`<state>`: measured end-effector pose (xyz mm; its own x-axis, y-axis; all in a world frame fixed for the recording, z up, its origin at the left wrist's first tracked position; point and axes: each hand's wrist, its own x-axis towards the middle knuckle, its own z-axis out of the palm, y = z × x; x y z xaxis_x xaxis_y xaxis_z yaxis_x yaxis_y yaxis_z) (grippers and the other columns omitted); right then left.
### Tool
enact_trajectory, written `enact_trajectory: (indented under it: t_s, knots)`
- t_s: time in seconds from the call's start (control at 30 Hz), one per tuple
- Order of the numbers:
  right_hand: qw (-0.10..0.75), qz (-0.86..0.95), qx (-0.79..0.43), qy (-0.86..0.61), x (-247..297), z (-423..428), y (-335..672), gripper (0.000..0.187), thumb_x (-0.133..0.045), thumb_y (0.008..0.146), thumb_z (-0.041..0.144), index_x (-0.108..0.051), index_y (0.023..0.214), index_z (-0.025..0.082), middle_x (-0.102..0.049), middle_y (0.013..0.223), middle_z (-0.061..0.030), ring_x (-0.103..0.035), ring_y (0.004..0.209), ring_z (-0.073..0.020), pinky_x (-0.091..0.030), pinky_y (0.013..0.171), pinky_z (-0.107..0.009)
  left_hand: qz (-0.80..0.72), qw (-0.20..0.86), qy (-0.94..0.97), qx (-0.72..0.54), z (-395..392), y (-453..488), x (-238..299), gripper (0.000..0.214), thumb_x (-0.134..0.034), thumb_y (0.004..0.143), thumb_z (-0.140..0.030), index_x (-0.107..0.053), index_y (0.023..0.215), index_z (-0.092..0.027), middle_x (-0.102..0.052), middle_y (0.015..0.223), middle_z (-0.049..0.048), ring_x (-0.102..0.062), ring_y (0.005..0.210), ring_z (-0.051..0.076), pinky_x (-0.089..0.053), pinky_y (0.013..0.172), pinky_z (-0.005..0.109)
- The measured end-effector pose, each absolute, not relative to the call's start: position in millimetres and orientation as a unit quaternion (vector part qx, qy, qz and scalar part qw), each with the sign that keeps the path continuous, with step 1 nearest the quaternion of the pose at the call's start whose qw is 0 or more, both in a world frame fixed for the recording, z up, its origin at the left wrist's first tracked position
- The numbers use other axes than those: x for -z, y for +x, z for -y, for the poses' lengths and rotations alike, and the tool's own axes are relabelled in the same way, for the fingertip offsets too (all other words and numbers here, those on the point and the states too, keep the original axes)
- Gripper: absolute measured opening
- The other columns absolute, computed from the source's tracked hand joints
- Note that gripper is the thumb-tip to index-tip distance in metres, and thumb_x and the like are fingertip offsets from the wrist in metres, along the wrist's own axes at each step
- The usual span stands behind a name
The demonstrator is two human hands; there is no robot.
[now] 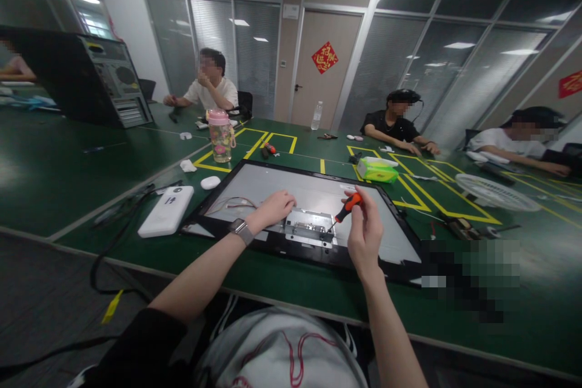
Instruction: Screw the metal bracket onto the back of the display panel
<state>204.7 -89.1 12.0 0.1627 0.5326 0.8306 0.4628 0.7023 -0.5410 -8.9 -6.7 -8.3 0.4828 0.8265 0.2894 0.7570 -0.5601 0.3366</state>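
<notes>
A flat display panel (313,185) with a black frame lies on the green table in front of me. Near its close edge is a silver metal bracket (310,219). My right hand (366,227) grips the orange and black handle of a screwdriver (344,208), whose tip points down at the bracket's right side. Whether the tip sits in a screw I cannot tell. My left hand (275,207) rests on the panel just left of the bracket, its fingers bent together; anything under them is hidden. Thin wires (231,201) lie on the panel's left part.
Left of the panel lie a white power bank (167,211) and a small white case (210,182). Behind stand a pink-lidded bottle (220,136) and a bright green pack (377,170). A black computer case (86,82) is far left. Several people sit across the table.
</notes>
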Motion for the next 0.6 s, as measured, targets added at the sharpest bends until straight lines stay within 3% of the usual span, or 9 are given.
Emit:
enact_trajectory:
  t_s: [0.2,0.43,0.6]
  knots:
    - [0.649,0.651,0.100,-0.381,-18.3,90.6,205.6,0.034,-0.061,0.085,0.020,-0.062,0.119,0.021,-0.060,0.096,-0.0077,-0.059,0.089,-0.0199,-0.049,0.080,-0.038,-0.461,0.079,0.857,-0.217,6.0,-9.5,10.0,0.031,-0.038,0.093,-0.017,-0.069,0.098,-0.014,-0.062,0.094,0.0087,-0.059,0.092,0.020,-0.046,0.087,0.031]
    - [0.655,0.649,-0.043,-0.384,-11.1,90.8,204.3,0.041,-0.042,0.094,0.019,-0.047,0.135,0.020,-0.063,0.116,-0.0119,-0.065,0.094,-0.0200,-0.050,0.086,-0.040,-0.464,0.085,0.855,-0.216,6.4,-9.0,9.1,0.030,-0.039,0.093,-0.016,-0.069,0.098,-0.014,-0.063,0.096,0.0088,-0.060,0.093,0.019,-0.046,0.089,0.030]
    - [0.648,0.654,0.032,-0.389,-15.5,90.7,205.0,0.036,-0.055,0.089,0.020,-0.056,0.126,0.019,-0.065,0.106,-0.0105,-0.063,0.093,-0.0205,-0.049,0.085,-0.039,-0.464,0.085,0.855,-0.213,7.3,-8.5,7.4,0.031,-0.039,0.093,-0.016,-0.069,0.098,-0.014,-0.063,0.096,0.0090,-0.060,0.093,0.019,-0.046,0.088,0.030]
